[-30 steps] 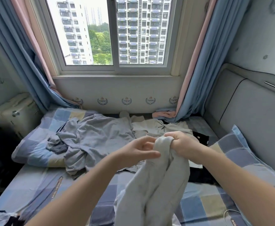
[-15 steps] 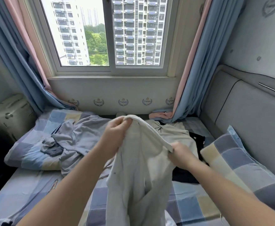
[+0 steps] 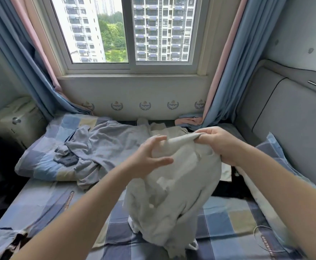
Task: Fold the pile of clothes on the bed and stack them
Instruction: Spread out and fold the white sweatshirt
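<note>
The right hand [image 3: 223, 145] is pinching the top edge of the white garment [image 3: 174, 184], which is hanging over the middle of the bed [image 3: 41, 201]. The left hand [image 3: 147, 160] is hovering beside the cloth, fingers spread apart and gripping nothing. A grey shirt [image 3: 106, 145] is lying crumpled toward the bed's far left corner.

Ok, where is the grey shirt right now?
Head view, left side: the grey shirt lies crumpled over the checked pillow, beyond the left hand and left of the white garment being held.
</note>
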The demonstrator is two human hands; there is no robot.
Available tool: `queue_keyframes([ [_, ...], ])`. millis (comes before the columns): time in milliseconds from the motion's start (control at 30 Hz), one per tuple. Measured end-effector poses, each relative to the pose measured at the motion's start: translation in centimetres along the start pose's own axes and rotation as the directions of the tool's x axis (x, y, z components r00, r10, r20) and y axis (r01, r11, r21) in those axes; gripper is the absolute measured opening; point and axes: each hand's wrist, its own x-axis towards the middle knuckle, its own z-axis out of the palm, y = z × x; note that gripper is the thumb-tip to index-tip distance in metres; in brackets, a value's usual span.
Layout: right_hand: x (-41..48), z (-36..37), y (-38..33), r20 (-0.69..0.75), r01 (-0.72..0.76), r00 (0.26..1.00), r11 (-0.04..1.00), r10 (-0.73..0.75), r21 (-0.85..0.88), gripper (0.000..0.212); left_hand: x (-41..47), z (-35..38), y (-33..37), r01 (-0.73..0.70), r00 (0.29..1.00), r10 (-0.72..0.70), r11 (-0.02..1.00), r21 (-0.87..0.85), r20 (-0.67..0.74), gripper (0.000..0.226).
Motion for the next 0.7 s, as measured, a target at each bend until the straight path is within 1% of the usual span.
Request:
queue_keyframes([
  [67,0.3,0.8,-1.1,0.027,0.031,0.999,0.999,-0.03,-0.021,0.022,0.2,2.3,0.6,0.016,0.993,0.008,0.98,-0.196,0.121,0.059],
  [100,0.4,1.1,-1.4,0.035,0.048,0.998,0.998,-0.047,-0.034,0.024,0.2,3.2,0.9,0.043,0.987,0.003,0.959,-0.28,0.163,0.049],
  [133,0.4,1.3,-1.5,0.044,0.062,0.997,0.997,-0.06,-0.042,0.026,0.3,3.9,0.9,0.055,0.986,0.002,0.942,-0.331,0.169,0.038],
  [200,0.5,1.2,-1.2,0.072,0.074,0.995,0.997,-0.072,-0.025,0.027,0.2,4.2,1.2,0.088,0.991,-0.043,0.921,-0.378,0.126,0.031],
  [300,0.1,0.7,0.6,0.108,0.039,0.994,0.999,-0.035,-0.031,0.024,-0.2,3.7,1.3,0.132,0.991,-0.129,0.851,-0.508,0.04,0.03],
  [333,-0.1,0.7,1.5,0.108,0.01,0.994,0.997,-0.002,-0.072,0.024,-0.1,3.5,1.3,0.121,0.989,-0.15,0.824,-0.554,-0.007,0.03],
  [367,-0.3,0.8,2.8,0.094,-0.018,0.995,0.988,0.032,-0.154,0.021,-0.1,3.2,1.4,0.105,0.984,-0.17,0.798,-0.593,-0.055,0.03],
  [433,-0.8,1.7,6.1,0.048,-0.07,0.994,0.925,0.095,-0.374,0.012,0.1,2.8,2.1,0.066,0.969,-0.208,0.745,-0.664,-0.137,0.031],
  [467,-1.1,2.2,7.9,0.028,-0.112,0.99,0.888,0.139,-0.445,0.012,0.2,2.5,2.3,0.043,0.96,-0.221,0.718,-0.694,-0.169,0.032],
  [500,-1.4,2.7,9.5,0.015,-0.162,0.982,0.872,0.19,-0.463,0.016,0.2,2.1,2.5,0.014,0.954,-0.225,0.698,-0.716,-0.2,0.034],
  [533,-1.7,3.1,10.9,0.009,-0.212,0.97,0.868,0.242,-0.449,0.022,0.2,1.7,2.5,-0.01,0.946,-0.229,0.69,-0.724,-0.231,0.036],
  [567,-2.0,3.5,11.8,0.006,-0.239,0.964,0.882,0.264,-0.407,0.027,0.3,1.3,2.1,-0.021,0.935,-0.235,0.71,-0.704,-0.265,0.037],
  [633,-2.5,4.5,11.6,-0.002,-0.248,0.967,0.942,0.255,-0.227,0.026,0.5,0.9,0.8,0.018,0.905,-0.253,0.826,-0.564,-0.342,0.037],
  [667,-2.6,4.9,10.8,0.009,-0.227,0.973,0.967,0.229,-0.113,0.023,0.7,1.0,-0.1,0.067,0.902,-0.252,0.884,-0.462,-0.351,0.035],
  [700,-2.5,5.3,9.8,0.006,-0.193,0.981,0.981,0.193,-0.007,0.021,0.8,1.4,-1.1,0.117,0.913,-0.246,0.922,-0.368,-0.326,0.031],
])
